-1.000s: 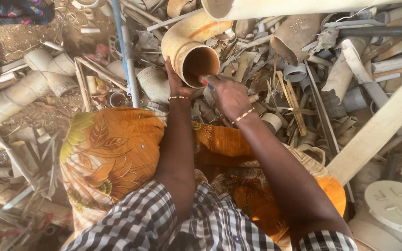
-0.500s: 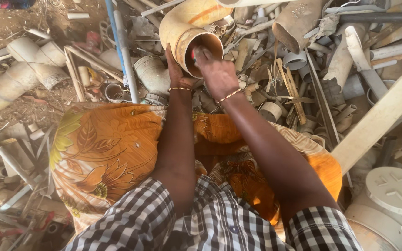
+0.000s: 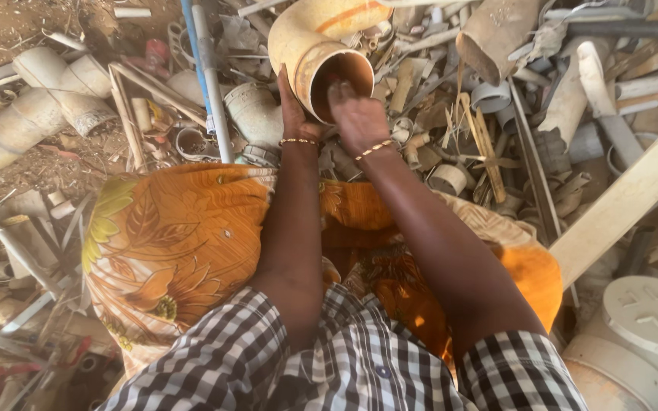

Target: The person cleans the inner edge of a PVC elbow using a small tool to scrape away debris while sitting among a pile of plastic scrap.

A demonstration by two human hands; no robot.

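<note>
Tan plastic pipe elbow [image 3: 310, 34], open mouth toward the person, atop a scrap pipe heap [image 3: 496, 114]. Left hand [image 3: 292, 114] cups its rim from the left side; right hand [image 3: 356, 114] reaches fingers into the mouth, grip hidden.

Outdoor scrap yard / plastic-pipe sorting spot, not a home or shop. Bare dirt ground [image 3: 17, 27] top left w/ straw bits and debris. Everywhere else a loose heap of cut-off pipe: a row of dusty white pipe sections [image 3: 24, 114] at left, a grey fitting [image 3: 253, 110], a thin blue-and-white tube [image 3: 206, 72] lying across the pile, a big tan pipe elbow [image 3: 317, 46] up top, small rings, couplings, slats & broken offcuts [image 3: 481, 144] mixed in, all dirty, unsorted. At right a long pale plank [image 3: 634, 198] and a white round cap w/ cross ribs [image 3: 653, 312]. No bench, no shelves, work done low down, right on the heap, in hard sunlight.
</note>
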